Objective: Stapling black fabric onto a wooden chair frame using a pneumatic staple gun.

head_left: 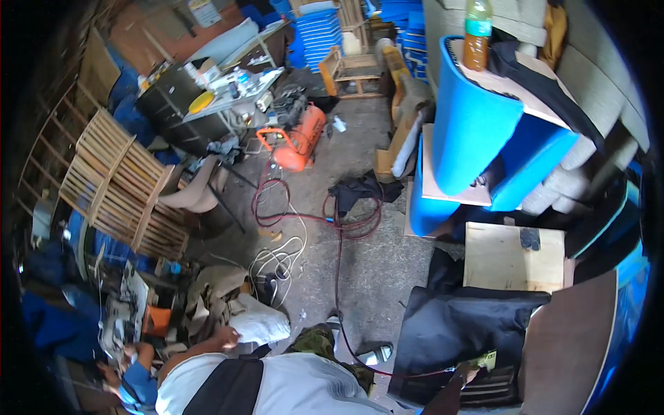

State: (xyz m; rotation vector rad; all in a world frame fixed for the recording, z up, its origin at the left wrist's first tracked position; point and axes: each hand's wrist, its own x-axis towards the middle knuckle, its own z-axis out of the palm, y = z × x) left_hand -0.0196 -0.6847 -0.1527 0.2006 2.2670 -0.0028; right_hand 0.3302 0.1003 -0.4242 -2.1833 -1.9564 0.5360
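Note:
My right hand [468, 373] grips a yellow-green air staple gun [487, 360] at the lower right. A dark red air hose [415, 375] runs to the gun along the floor. Below and around this hand, black fabric [465, 332] covers a piece of furniture, with dark slats showing near the lower edge. My left hand [227, 337] hangs at the lower left, fingers curled in and nothing visible in them. Close by it lies a pale white sack [259, 319].
An orange air compressor [296, 142] stands ahead, its hose [339, 221] coiled on the floor near a white cable [280, 263]. Blue foam-covered furniture [474, 117] carries a bottle [477, 41]. A wooden panel [515, 256] is right. Another person [138, 384] sits by a sewing machine [114, 332].

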